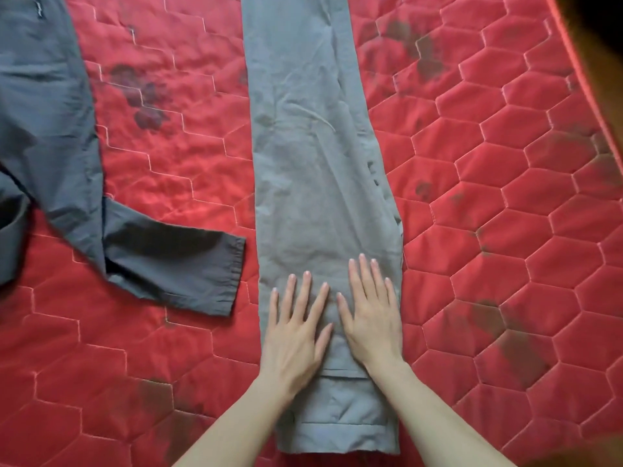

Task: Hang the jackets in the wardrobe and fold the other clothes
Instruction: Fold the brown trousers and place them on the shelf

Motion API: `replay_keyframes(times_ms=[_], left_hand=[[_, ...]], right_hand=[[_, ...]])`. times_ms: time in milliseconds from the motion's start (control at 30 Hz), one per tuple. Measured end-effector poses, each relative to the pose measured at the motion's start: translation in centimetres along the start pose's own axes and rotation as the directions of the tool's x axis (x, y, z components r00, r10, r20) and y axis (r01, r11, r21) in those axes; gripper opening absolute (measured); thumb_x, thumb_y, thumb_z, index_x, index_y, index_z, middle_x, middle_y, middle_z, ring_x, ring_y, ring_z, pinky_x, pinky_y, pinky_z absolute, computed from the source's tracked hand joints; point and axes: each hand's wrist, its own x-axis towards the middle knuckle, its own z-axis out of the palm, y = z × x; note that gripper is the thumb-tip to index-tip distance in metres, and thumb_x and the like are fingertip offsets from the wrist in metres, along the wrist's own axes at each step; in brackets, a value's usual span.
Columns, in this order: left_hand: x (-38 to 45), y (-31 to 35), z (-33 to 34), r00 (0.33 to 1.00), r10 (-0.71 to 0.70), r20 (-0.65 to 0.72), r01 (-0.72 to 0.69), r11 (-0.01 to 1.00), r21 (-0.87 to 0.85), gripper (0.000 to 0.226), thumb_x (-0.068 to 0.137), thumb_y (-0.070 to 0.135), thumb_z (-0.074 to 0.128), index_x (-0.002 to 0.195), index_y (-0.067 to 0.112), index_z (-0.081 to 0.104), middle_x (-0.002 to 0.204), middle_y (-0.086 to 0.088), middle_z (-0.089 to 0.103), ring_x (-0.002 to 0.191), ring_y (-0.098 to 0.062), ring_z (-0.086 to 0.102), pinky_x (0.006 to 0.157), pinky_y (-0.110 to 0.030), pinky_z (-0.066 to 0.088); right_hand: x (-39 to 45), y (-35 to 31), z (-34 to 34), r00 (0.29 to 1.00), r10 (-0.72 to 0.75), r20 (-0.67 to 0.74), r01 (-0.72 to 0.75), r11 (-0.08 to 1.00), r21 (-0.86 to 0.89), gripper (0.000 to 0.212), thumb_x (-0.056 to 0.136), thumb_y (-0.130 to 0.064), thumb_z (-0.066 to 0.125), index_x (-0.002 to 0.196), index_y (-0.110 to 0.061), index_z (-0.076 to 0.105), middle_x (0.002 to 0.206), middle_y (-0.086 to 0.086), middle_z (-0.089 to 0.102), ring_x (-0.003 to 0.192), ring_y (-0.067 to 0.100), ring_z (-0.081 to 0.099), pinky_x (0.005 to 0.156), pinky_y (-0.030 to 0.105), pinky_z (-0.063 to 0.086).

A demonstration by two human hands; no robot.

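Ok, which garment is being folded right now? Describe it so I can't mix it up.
On the red quilted mattress, look at the centre: light grey trousers lie lengthwise, both hands, left and right, pressed flat on them. The dark grey jacket lies apart at left, untouched.

— What fills the view?
— A red quilted mattress (pixel 472 183), stitched in hexagons with pale thread.
— Is it clean?
— No. Dark stains (pixel 145 96) blotch it at upper left, upper right and along the right side.
— Any edge showing?
— A piped border (pixel 580 55) runs along the right; beyond it, only shadow.
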Motion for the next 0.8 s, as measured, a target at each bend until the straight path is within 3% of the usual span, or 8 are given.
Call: replay_keyframes(times_ms=[167,267,367,467,533,633,700,800], left_hand=[[-3.0,-4.8,0.0,0.955,0.288,0.074,-0.295,0.945,0.138,0.076,0.101,0.056,0.049,0.165,0.024,0.024,0.173,-0.012,0.012,0.16,-0.036,0.01,0.124,-0.056,0.02],[-3.9,-6.3,-1.1,0.926,0.35,0.142,-0.372,0.909,0.187,0.08,0.102,0.062,0.045,0.166,0.022,0.02,0.173,-0.013,0.01,0.16,-0.036,0.008,0.126,-0.052,0.017],[-4.2,-4.7,-1.8,0.941,0.305,0.149,-0.328,0.93,0.167,0.083,0.101,0.055,0.047,0.166,0.013,0.017,0.173,-0.019,0.005,0.16,-0.037,0.004,0.126,-0.053,0.02],[-5.3,-2.1,-0.9,0.952,0.277,0.128,-0.29,0.951,0.104,0.087,0.099,0.053,0.05,0.163,0.004,0.018,0.172,-0.02,0.006,0.16,-0.036,0.005,0.124,-0.054,0.026],[-6.2,-1.2,0.2,0.947,0.297,0.124,-0.307,0.949,0.072,0.093,0.097,0.061,0.051,0.163,0.004,0.02,0.173,-0.017,0.009,0.16,-0.035,0.007,0.125,-0.055,0.023],[-6.9,-1.0,1.3,0.948,0.297,0.111,-0.307,0.948,0.083,0.1,0.092,0.068,0.053,0.162,0.004,0.023,0.172,-0.016,0.013,0.16,-0.037,0.009,0.125,-0.057,0.02],[-6.9,-1.4,1.2,0.934,0.332,0.136,-0.346,0.933,0.097,0.102,0.092,0.07,0.052,0.163,0.004,0.021,0.172,-0.016,0.011,0.159,-0.039,0.007,0.125,-0.059,0.018],[-6.9,-3.0,0.5,0.847,0.484,0.219,-0.514,0.851,0.106,0.101,0.093,0.073,0.048,0.166,0.012,0.015,0.173,-0.017,0.007,0.159,-0.041,0.002,0.126,-0.063,0.015]], right_hand=[[-2.4,0.9,0.1,0.995,0.089,-0.044,-0.087,0.995,0.045,0.066,0.105,-0.047,0.036,0.165,-0.023,0.022,0.174,-0.002,0.012,0.161,0.017,0.009,0.127,0.048,0.021],[-4.1,1.3,-0.4,0.995,0.095,-0.038,-0.094,0.995,0.023,0.07,0.104,-0.047,0.039,0.166,-0.02,0.02,0.175,0.001,0.007,0.161,0.02,0.006,0.128,0.05,0.02],[-6.0,1.1,-0.8,0.995,-0.087,-0.044,0.085,0.996,-0.039,0.074,0.102,-0.049,0.046,0.164,-0.015,0.025,0.174,0.009,0.011,0.161,0.026,0.011,0.128,0.052,0.017],[-8.5,1.2,0.0,0.932,-0.361,0.036,0.363,0.93,-0.056,0.076,0.1,-0.054,0.053,0.163,-0.017,0.03,0.173,0.003,0.019,0.16,0.023,0.016,0.124,0.055,0.023],[-9.3,1.7,0.7,0.911,-0.409,0.045,0.411,0.91,-0.047,0.076,0.099,-0.053,0.055,0.161,-0.016,0.034,0.171,-0.001,0.024,0.159,0.021,0.018,0.121,0.055,0.029],[-9.0,2.2,1.0,0.896,-0.439,0.067,0.441,0.897,-0.015,0.078,0.099,-0.053,0.054,0.162,-0.013,0.031,0.172,0.001,0.022,0.16,0.022,0.015,0.124,0.055,0.026],[-8.4,3.3,0.3,0.834,-0.533,0.145,0.539,0.842,-0.002,0.082,0.101,-0.057,0.049,0.164,-0.011,0.023,0.173,0.003,0.015,0.161,0.023,0.009,0.126,0.054,0.02],[-6.6,6.7,-1.9,0.619,-0.713,0.328,0.754,0.657,0.006,0.089,0.1,-0.069,0.042,0.166,-0.017,0.013,0.175,0.002,0.005,0.161,0.022,0.001,0.129,0.052,0.01]])
